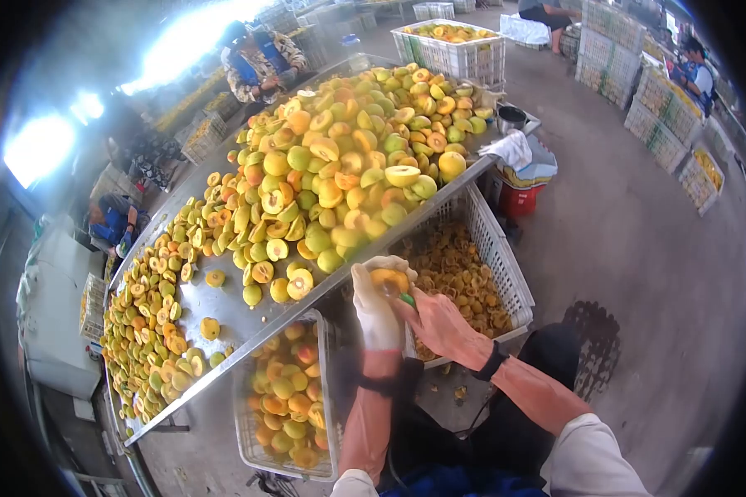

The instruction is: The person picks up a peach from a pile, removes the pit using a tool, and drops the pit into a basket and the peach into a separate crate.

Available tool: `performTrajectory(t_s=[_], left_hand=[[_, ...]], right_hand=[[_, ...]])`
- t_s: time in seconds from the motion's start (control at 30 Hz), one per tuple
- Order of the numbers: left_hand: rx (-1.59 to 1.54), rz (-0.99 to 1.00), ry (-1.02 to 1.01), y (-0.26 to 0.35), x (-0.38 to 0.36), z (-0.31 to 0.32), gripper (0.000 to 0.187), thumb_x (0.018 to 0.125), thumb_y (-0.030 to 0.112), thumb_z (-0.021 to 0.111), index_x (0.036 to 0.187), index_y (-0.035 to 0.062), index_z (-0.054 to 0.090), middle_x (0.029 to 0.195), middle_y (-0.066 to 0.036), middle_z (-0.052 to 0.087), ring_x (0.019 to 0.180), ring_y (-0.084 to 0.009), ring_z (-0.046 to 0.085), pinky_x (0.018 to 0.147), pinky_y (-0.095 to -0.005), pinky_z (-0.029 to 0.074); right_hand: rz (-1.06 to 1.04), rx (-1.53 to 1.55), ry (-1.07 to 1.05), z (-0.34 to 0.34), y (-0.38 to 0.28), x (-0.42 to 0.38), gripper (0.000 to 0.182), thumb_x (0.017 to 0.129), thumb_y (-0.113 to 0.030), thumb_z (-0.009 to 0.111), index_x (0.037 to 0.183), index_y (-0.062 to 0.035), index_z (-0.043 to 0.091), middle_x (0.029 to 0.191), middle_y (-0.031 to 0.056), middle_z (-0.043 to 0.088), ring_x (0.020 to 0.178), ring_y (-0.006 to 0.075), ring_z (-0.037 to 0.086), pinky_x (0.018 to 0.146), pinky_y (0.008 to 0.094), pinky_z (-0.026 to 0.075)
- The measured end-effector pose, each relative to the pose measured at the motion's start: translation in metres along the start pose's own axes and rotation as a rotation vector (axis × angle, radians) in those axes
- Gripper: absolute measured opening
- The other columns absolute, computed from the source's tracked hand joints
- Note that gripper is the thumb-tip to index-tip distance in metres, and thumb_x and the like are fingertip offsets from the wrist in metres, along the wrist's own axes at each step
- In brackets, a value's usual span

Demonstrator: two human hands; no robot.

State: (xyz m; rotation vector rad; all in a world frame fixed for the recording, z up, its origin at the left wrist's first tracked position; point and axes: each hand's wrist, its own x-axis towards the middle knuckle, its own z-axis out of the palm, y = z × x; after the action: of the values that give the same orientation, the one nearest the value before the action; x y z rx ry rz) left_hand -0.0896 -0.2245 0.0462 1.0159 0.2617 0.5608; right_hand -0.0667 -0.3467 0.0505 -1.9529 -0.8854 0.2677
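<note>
My left hand (376,306), in a white glove, is shut on a halved yellow peach (388,281) held cut side up below the table edge. My bare right hand (436,320) presses a small green-handled tool (408,300) against the peach half. A long steel table (215,302) in front carries a big heap of whole and halved peaches (348,157). A spread of peach halves (153,319) covers its left end. Both hands hover between two white crates under the table edge.
A white crate of pits and scraps (497,257) sits on the right of my hands, a crate of peach halves (286,398) on the left. Farther off stand a full crate (452,45), stacked crates (638,91), a red bucket (518,199) and seated workers (261,62).
</note>
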Motion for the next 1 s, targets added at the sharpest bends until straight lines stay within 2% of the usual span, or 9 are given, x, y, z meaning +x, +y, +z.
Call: performTrajectory(t_s=[0.07,0.17,0.33,0.53,0.67,0.73,0.83,0.97,1.0], left_hand=[[0.027,0.004,-0.001,0.001,0.001,0.001,0.058,0.11,0.053,0.038,0.107,0.001,0.063,0.1,-0.011,0.067,0.085,-0.0215,0.065,0.08,-0.0339,0.053],[0.114,0.052,0.043,0.003,-0.001,0.004,0.057,0.111,0.052,0.038,0.106,0.0005,0.063,0.098,-0.012,0.067,0.082,-0.0212,0.065,0.078,-0.0335,0.053],[0.186,0.101,0.032,0.007,-0.007,0.005,0.056,0.111,0.049,0.037,0.104,-0.0006,0.063,0.094,-0.013,0.067,0.08,-0.0209,0.065,0.075,-0.0334,0.053],[-0.007,0.054,0.015,-0.002,0.0,-0.003,0.056,0.112,0.048,0.035,0.101,0.0008,0.062,0.095,-0.013,0.067,0.081,-0.0216,0.064,0.075,-0.0348,0.053],[0.096,0.07,0.072,-0.006,-0.001,0.007,0.056,0.112,0.048,0.033,0.104,0.001,0.063,0.096,-0.012,0.067,0.081,-0.0213,0.064,0.076,-0.0339,0.053],[0.168,0.161,0.039,-0.012,0.0,0.008,0.057,0.112,0.048,0.032,0.106,0.0008,0.063,0.098,-0.011,0.067,0.082,-0.0203,0.064,0.077,-0.0327,0.052],[0.265,0.2,-0.011,-0.01,-0.001,0.008,0.057,0.112,0.049,0.033,0.109,0.0008,0.063,0.098,-0.011,0.068,0.085,-0.0201,0.064,0.078,-0.0323,0.051],[0.263,0.15,-0.028,0.003,-0.008,0.016,0.056,0.111,0.05,0.035,0.105,0.0021,0.063,0.096,-0.011,0.067,0.085,-0.0205,0.064,0.077,-0.0325,0.05],[0.096,0.075,-0.051,0.004,-0.008,0.016,0.054,0.111,0.051,0.037,0.103,0.0038,0.062,0.094,-0.01,0.066,0.083,-0.0203,0.062,0.076,-0.0322,0.05]], right_hand=[[0.05,0.026,-0.012,0.004,0.003,0.001,0.03,0.106,-0.023,0.056,0.112,0.0062,0.061,0.082,0.0291,0.065,0.079,0.0495,0.064,0.066,0.0492,0.049],[-0.023,0.217,0.03,0.01,0.009,0.002,0.029,0.107,-0.022,0.052,0.11,0.0036,0.063,0.081,0.028,0.065,0.077,0.0472,0.064,0.066,0.0484,0.049],[0.172,0.36,-0.104,0.013,0.006,-0.001,0.028,0.109,-0.022,0.046,0.116,-0.0022,0.065,0.078,0.0262,0.063,0.07,0.041,0.065,0.065,0.0467,0.049],[0.029,-0.052,0.016,0.025,0.014,-0.001,0.031,0.103,-0.014,0.052,0.131,-0.0066,0.063,0.082,0.0245,0.065,0.068,0.0413,0.066,0.061,0.0472,0.051],[0.093,0.038,-0.025,0.016,0.006,-0.002,0.035,0.1,-0.008,0.052,0.133,-0.0038,0.062,0.092,0.0248,0.066,0.072,0.0411,0.067,0.063,0.0458,0.052],[-0.128,0.197,0.115,0.025,0.019,-0.002,0.033,0.1,-0.007,0.05,0.131,-0.0007,0.062,0.093,0.025,0.066,0.079,0.0408,0.069,0.066,0.0443,0.053],[-0.217,0.252,0.138,0.019,0.021,-0.004,0.028,0.104,-0.009,0.049,0.127,-0.0003,0.063,0.088,0.0244,0.066,0.077,0.0368,0.068,0.067,0.0423,0.053],[-0.005,0.406,0.011,0.01,0.006,-0.007,0.029,0.108,-0.017,0.049,0.125,0.0015,0.063,0.08,0.0219,0.062,0.068,0.0304,0.062,0.064,0.0413,0.052],[0.061,0.379,-0.019,0.01,0.006,-0.007,0.031,0.108,-0.023,0.049,0.117,0.0019,0.065,0.074,0.0175,0.06,0.063,0.026,0.058,0.061,0.0393,0.05]])
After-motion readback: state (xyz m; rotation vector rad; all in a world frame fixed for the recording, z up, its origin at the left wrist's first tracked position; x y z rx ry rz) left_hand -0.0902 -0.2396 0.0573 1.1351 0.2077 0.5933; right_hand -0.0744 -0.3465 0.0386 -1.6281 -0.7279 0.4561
